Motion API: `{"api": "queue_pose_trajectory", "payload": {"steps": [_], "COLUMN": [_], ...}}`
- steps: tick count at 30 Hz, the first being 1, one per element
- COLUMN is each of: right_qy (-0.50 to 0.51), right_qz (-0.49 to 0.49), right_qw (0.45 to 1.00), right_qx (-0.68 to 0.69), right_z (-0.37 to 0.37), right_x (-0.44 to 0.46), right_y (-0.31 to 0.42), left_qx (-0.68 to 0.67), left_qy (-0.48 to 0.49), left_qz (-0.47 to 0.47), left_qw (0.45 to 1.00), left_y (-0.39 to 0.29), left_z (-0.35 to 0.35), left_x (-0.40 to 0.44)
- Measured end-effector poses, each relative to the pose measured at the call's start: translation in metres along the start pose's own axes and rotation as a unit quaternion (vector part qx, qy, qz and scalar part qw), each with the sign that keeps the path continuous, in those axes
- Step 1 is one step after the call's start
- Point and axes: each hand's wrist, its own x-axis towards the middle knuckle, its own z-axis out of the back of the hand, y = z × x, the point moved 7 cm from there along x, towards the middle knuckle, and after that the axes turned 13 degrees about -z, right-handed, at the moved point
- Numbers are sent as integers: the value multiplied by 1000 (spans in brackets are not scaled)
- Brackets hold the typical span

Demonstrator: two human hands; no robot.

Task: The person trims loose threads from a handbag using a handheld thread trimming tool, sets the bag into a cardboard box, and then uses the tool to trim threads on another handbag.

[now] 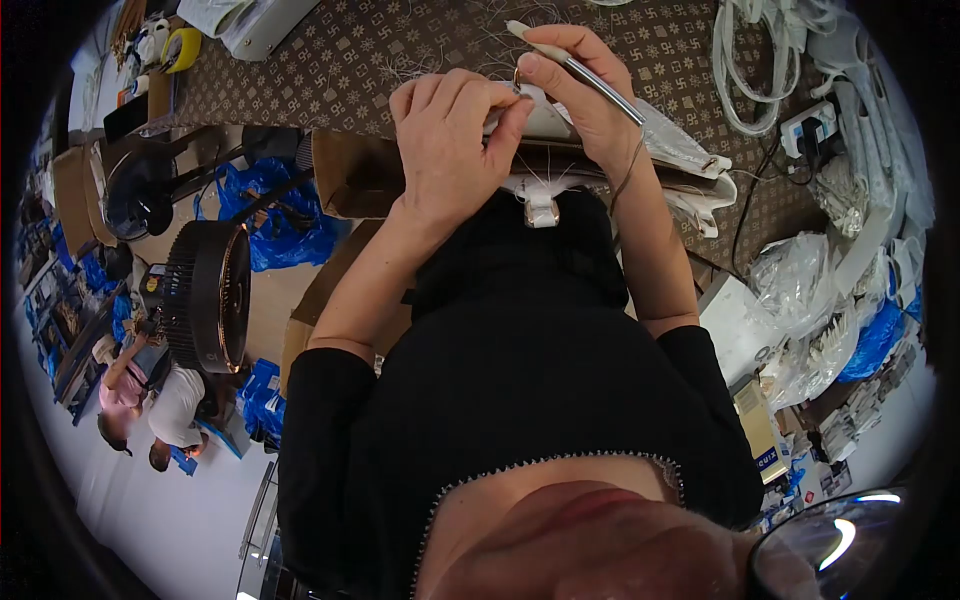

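Observation:
My left hand [455, 140] is closed, its thumb and forefinger pinched together at the edge of a white piece [548, 118] that looks like part of a bag. What lies in the pinch is too small to make out. My right hand [595, 95] is closed around a slim silver pen-like tool [600, 88] with a cream tapered end pointing up left. Between the hands, a small metal ring [517, 76] shows near my right thumb. The white and brown bag-like piece extends right beneath my right wrist. Below it hangs a white tab with a gold-coloured buckle [541, 212].
Loose threads lie on the brown patterned tablecloth [350, 60]. An open cardboard box [350, 170] sits under the table edge. A black fan [205, 295] stands left. White straps [745, 70] and a power plug [808, 132] are right. Two people are at far left.

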Motion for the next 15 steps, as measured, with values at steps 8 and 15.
{"api": "queue_pose_trajectory", "payload": {"steps": [8, 15], "right_qy": [14, -24], "right_qz": [-2, -39], "right_qw": [1000, 999], "right_qx": [12, -25], "right_z": [-5, -2], "right_x": [-6, -1], "right_y": [8, 10], "left_qx": [-434, -246], "left_qy": [10, -28], "left_qz": [245, 220], "left_qw": [867, 944], "left_y": [28, 24], "left_z": [-15, 14], "left_x": [-21, -14]}}
